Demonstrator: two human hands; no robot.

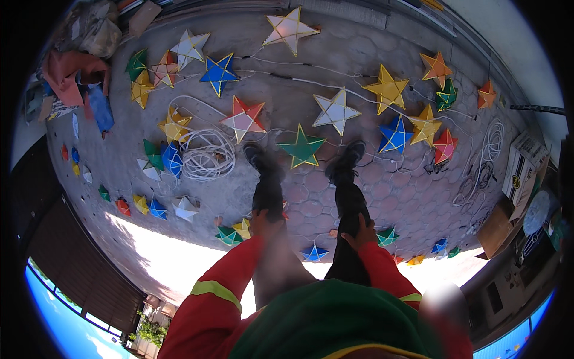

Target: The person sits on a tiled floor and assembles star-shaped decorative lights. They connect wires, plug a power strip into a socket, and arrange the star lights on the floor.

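I stand bent forward with both hands on my dark trouser legs. My left hand (pixel 266 225) lies against the left leg, its fingers partly hidden there. My right hand (pixel 360 233) rests on the right leg with its fingers apart, holding nothing. Just ahead of my shoes lies a green star lantern (pixel 301 146) with yellow edging. Around it are a white star lantern (pixel 338 112), a red and white star lantern (pixel 243 118) and a blue star lantern (pixel 395 135). White cable links many of the stars.
A coil of white cable (pixel 208 154) lies left of my feet, and a looser cable bundle (pixel 491 143) lies at the right. Yellow star lanterns (pixel 386 88) and others spread over the paving. Boxes (pixel 524 164) stand along the right; red sheeting (pixel 67 78) lies far left.
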